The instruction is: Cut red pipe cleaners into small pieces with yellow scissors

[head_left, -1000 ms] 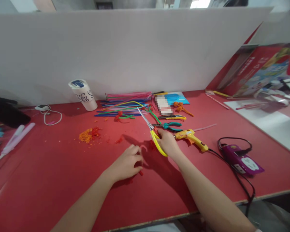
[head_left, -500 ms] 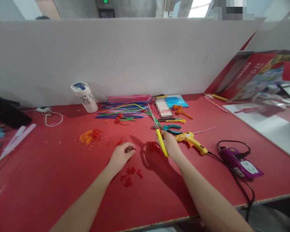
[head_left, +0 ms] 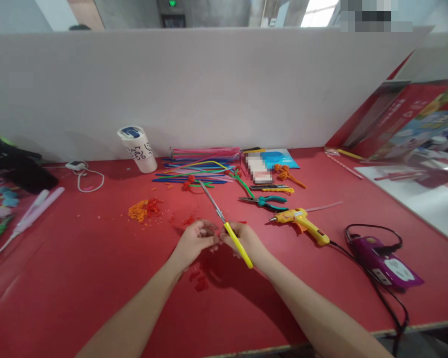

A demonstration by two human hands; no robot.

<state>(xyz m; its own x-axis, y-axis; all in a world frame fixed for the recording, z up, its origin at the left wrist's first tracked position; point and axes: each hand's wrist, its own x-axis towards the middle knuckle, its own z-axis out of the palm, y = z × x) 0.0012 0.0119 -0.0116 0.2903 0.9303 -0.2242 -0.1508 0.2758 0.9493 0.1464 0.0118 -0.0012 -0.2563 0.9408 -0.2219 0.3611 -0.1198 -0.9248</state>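
Observation:
My right hand (head_left: 246, 241) grips yellow-handled scissors (head_left: 227, 226), whose steel blades point up and to the left. My left hand (head_left: 194, 241) is closed in a pinch right beside it, fingertips almost touching the right hand; what it pinches is too small to make out. Several small red cut pieces (head_left: 198, 281) lie on the red table (head_left: 78, 278) just below both hands. A bundle of coloured pipe cleaners (head_left: 197, 166) lies behind the hands near the white partition.
A yellow glue gun (head_left: 300, 221), teal pliers (head_left: 265, 200) and a purple power strip (head_left: 381, 256) with black cord lie to the right. A paper cup (head_left: 138, 149) stands at the back. An orange-red scrap pile (head_left: 144, 210) sits left of the hands. The table's front edge runs below.
My right hand carried the scissors left and nearer to me, away from the glue gun, and met my left hand. The blades now point further left.

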